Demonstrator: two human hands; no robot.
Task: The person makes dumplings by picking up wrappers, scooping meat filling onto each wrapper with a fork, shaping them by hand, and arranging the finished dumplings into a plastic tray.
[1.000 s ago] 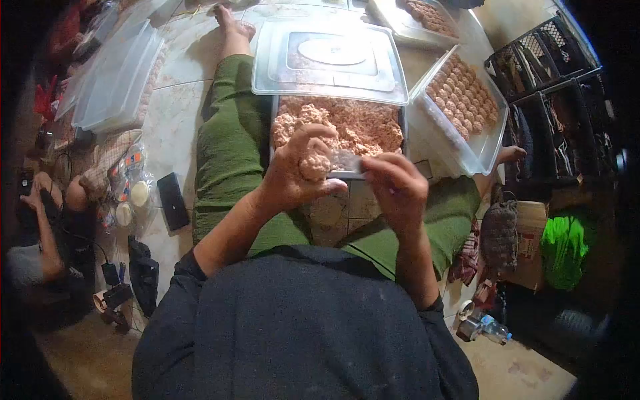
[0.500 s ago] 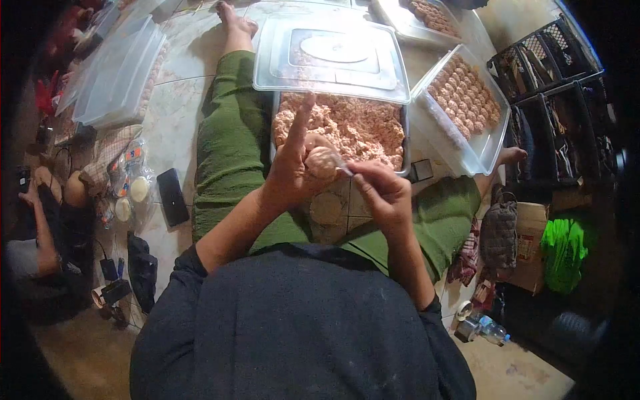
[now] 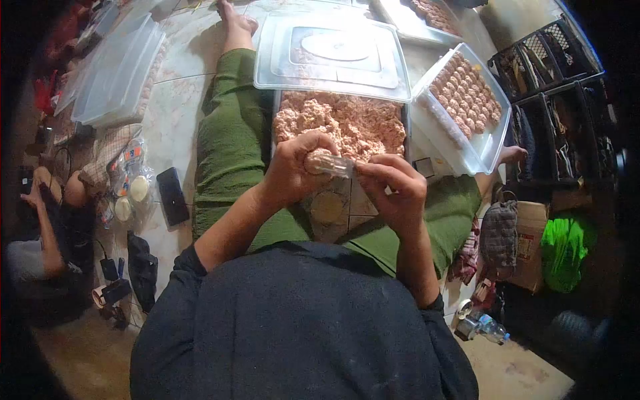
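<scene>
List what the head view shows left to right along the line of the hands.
Black phone → left hand → clear spoon → right hand → woven pouch → bright green cloth.

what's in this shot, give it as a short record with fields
left hand: closed around a lump of pink mince
right hand: pinching a clear plastic spoon against that lump
mince tray: right beyond the hands, full of loose mince
lid: resting across the tray's far end
tub of shaped pieces: to the right, tilted, rows inside
phone: on the floor, left
</scene>
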